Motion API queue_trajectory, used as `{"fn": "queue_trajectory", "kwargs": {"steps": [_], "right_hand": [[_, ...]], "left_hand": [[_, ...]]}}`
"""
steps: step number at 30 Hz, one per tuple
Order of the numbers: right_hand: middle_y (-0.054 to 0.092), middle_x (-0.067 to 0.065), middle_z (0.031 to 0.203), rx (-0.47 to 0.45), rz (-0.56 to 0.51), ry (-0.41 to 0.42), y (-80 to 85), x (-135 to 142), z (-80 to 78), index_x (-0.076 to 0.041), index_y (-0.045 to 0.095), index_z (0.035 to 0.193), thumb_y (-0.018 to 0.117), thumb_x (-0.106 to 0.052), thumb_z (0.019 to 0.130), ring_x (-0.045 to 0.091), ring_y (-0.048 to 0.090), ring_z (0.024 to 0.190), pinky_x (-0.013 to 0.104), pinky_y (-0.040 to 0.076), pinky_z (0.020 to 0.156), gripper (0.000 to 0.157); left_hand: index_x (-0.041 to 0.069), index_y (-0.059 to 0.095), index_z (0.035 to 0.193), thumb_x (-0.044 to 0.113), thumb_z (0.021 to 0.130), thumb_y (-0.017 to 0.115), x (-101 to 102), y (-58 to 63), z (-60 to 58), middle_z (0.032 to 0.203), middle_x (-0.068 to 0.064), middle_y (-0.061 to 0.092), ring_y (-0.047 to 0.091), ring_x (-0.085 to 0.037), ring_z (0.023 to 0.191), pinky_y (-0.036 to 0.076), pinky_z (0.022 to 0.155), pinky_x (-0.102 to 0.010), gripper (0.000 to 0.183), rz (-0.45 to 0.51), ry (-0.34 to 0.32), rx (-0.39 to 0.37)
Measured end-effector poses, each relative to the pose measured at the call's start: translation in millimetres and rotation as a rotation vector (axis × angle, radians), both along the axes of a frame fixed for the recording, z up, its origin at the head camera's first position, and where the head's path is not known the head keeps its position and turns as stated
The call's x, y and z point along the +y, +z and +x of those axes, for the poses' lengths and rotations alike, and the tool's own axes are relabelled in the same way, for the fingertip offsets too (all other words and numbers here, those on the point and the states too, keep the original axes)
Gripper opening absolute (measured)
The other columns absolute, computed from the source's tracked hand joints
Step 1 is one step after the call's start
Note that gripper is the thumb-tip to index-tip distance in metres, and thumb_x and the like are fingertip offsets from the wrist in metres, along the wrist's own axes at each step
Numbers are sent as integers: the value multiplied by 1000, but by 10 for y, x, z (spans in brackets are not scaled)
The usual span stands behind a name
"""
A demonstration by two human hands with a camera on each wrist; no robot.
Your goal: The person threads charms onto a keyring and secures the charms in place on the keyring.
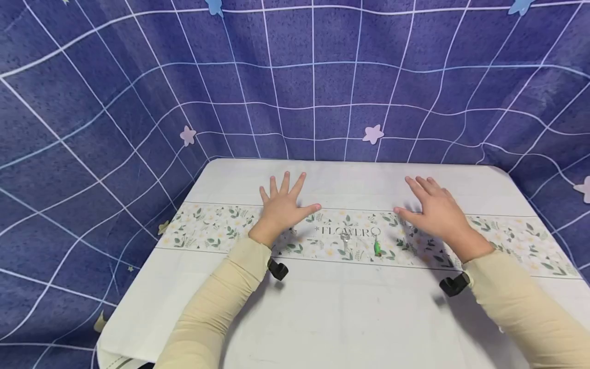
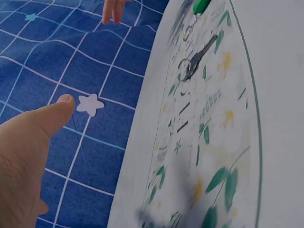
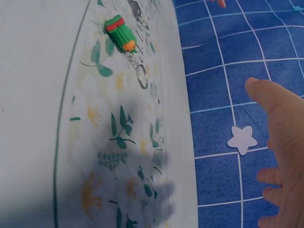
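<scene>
The left grip [image 1: 278,210] and right grip [image 1: 438,211] are spread wide, holding nothing, over the table [image 1: 359,318]. Between them on it lie the key [image 2: 203,54] and green charm [image 1: 378,249]; fingertips pinching the charm's ring [image 3: 146,77] would probably work best.

The key [image 2: 203,53] looks metal, the green charm [image 3: 122,35] ribbed.

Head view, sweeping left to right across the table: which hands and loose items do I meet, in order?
Left hand → key on its ring → green keychain charm → right hand.
</scene>
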State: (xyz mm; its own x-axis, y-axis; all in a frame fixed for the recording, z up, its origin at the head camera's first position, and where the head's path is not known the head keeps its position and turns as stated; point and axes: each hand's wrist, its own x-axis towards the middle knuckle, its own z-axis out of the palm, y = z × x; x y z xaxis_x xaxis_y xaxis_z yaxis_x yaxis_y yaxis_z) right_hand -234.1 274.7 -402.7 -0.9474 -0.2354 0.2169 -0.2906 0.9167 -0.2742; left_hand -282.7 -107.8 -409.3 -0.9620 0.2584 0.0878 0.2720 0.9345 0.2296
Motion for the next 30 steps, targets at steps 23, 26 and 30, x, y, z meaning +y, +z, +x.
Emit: {"fn": "queue_trajectory", "kwargs": {"steps": [23, 26, 30], "right_hand": [[56, 23, 141, -4, -182, 45, -398, -200, 29, -6, 41, 153, 67, -34, 98, 48, 51, 128, 64, 40, 103, 66], [60, 22, 137, 0, -198, 44, -475, -232, 10, -5, 43, 151, 69, -30, 96, 47, 54, 125, 63, 41, 102, 65], [62, 21, 133, 5, -216, 51, -557, -279, -15, -4, 46, 149, 72, -26, 94, 46, 55, 124, 62, 42, 102, 64]], "left_hand": [[24, 21, 162, 60, 91, 66, 261, -293, 38, 150, -9, 53, 54, -35, 130, 40, 108, -57, 91, 241, -148, 59], [23, 25, 161, 55, 91, 69, 314, -339, 49, 146, -8, 56, 57, -35, 127, 42, 107, -55, 89, 268, -148, 45], [21, 30, 159, 49, 91, 72, 391, -384, 66, 144, -5, 59, 58, -34, 126, 43, 107, -53, 84, 299, -146, 33]]}}
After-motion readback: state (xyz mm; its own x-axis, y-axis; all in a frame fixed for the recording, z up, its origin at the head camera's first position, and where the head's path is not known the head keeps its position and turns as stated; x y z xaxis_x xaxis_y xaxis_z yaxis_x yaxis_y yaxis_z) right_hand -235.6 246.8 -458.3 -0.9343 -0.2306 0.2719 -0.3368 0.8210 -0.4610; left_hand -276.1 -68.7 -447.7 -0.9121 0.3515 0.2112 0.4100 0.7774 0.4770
